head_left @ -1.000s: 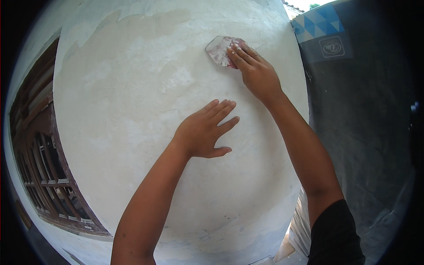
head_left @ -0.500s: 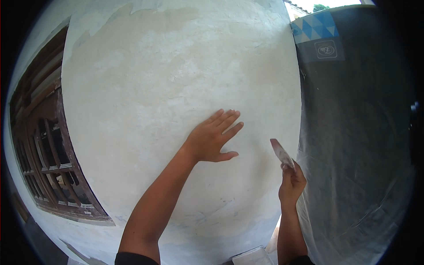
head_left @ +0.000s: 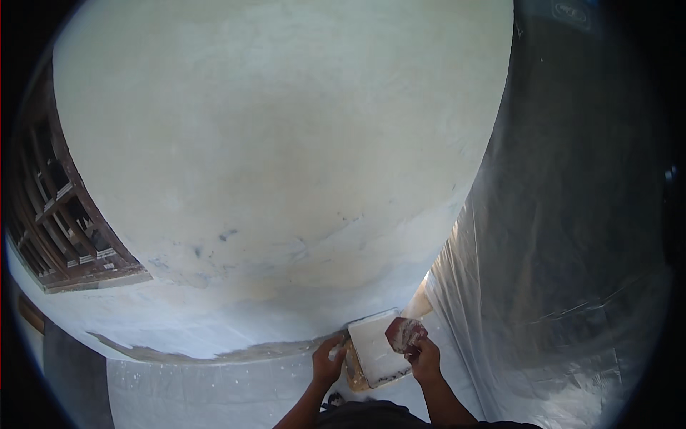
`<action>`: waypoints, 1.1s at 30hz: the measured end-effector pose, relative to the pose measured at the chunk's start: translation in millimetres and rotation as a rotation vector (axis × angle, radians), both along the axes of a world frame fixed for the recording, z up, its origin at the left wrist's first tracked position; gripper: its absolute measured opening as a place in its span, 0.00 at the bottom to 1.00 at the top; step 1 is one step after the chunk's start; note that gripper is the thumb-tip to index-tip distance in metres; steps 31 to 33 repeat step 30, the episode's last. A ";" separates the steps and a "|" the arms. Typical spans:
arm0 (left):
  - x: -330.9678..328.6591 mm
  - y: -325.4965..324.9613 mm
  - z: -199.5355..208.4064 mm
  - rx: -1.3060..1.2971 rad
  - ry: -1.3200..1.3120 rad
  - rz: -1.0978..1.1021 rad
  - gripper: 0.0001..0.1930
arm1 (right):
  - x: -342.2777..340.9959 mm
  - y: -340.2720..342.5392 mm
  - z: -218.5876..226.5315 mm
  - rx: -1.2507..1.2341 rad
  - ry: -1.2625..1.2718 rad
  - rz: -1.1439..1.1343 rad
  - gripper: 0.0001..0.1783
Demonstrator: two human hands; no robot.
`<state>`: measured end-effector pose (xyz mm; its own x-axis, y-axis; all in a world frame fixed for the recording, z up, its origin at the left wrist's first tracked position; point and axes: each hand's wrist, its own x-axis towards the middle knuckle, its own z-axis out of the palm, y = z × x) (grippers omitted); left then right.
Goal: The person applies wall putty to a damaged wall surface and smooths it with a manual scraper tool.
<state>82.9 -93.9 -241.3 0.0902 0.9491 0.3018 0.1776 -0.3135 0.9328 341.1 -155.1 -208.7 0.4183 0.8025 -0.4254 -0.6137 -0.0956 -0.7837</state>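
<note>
My right hand is closed around a flat, reddish-brown putty scraper smeared with white. The scraper hangs over the right side of a white, flat-topped, box-like thing standing low at the foot of the wall. Beside that thing's left edge is my left hand, its fingers curved and apart with nothing plainly held. Whether its fingertips touch the edge, I cannot tell. Above and ahead rises a pale plastered wall, patchy and scuffed along its lower part.
A dark wooden window frame with bars is set in the wall at left. Dark, translucent plastic sheeting hangs along the right side. Pale sheeting with white specks covers the ground below the wall.
My view has tipped downward. The left hand has left the wall's surface and come down beside the white box-like thing. My right hand has lowered the scraper over that thing.
</note>
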 end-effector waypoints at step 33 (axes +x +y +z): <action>63.9 -78.9 -342.9 -1.061 -0.196 0.045 0.39 | 5.9 -3.2 -324.4 -0.431 -0.975 0.504 0.11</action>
